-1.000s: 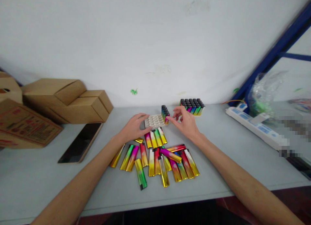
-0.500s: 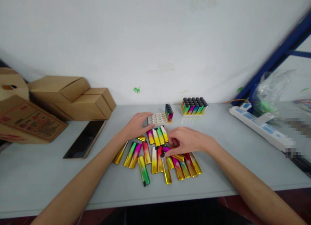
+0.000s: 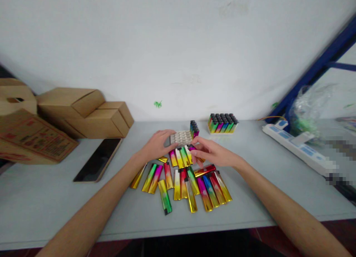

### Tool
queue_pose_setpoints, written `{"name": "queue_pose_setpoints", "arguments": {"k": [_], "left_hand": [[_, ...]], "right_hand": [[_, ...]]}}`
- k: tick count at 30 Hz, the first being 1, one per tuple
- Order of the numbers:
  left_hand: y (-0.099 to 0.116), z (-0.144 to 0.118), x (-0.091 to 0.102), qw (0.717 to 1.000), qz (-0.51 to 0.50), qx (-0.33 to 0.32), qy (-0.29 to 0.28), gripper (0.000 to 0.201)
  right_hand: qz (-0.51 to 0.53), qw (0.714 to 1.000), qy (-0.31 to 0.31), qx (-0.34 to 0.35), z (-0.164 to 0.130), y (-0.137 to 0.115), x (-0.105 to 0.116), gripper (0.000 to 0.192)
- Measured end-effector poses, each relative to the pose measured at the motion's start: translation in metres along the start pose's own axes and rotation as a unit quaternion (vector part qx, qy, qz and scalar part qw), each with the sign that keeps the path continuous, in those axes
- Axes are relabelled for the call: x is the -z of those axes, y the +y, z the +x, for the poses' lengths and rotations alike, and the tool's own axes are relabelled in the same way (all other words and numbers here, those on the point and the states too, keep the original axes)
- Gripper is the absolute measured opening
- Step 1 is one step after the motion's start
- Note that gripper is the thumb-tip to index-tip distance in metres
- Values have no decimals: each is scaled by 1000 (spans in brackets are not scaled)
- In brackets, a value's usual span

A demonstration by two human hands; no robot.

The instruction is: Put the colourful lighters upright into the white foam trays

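A white tray (image 3: 180, 138) with rows of round sockets lies on the table, a row of upright lighters (image 3: 194, 129) standing at its right end. My left hand (image 3: 158, 145) grips the tray's left end, fingers behind and thumb in front. Pinched in my right hand (image 3: 213, 151) is a purple and gold lighter (image 3: 191, 147), just in front of the tray and partly hidden by the fingers. Many shiny lighters lie loose below, among them a green and gold one (image 3: 165, 197) and a red one (image 3: 205, 170).
A full block of upright lighters (image 3: 222, 123) stands by the wall. To the left are a black phone (image 3: 98, 160) and cardboard boxes (image 3: 83, 112). On the right lie a white power strip (image 3: 297, 144) and a clear plastic bag (image 3: 308, 109).
My right hand has picked the purple lighter from the pile and raised it up toward the tray. A red lighter lies uncovered where it was. My left hand stays on the tray.
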State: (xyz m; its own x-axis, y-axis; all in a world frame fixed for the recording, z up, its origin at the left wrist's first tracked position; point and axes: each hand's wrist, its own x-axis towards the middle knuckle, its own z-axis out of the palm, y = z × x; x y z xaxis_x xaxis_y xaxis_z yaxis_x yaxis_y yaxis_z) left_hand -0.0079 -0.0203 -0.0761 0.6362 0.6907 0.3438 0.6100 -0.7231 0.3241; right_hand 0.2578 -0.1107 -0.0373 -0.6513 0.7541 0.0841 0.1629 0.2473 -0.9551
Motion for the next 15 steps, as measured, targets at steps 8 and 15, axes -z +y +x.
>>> {"name": "queue_pose_setpoints", "arguments": {"k": [8, 15], "left_hand": [[-1, 0, 0, 1000, -2, -3, -2, 50], [0, 1, 0, 1000, -2, -7, 1, 49]], "right_hand": [[68, 986, 148, -19, 11, 9, -7, 44], [104, 975, 196, 25, 19, 10, -13, 41]]}}
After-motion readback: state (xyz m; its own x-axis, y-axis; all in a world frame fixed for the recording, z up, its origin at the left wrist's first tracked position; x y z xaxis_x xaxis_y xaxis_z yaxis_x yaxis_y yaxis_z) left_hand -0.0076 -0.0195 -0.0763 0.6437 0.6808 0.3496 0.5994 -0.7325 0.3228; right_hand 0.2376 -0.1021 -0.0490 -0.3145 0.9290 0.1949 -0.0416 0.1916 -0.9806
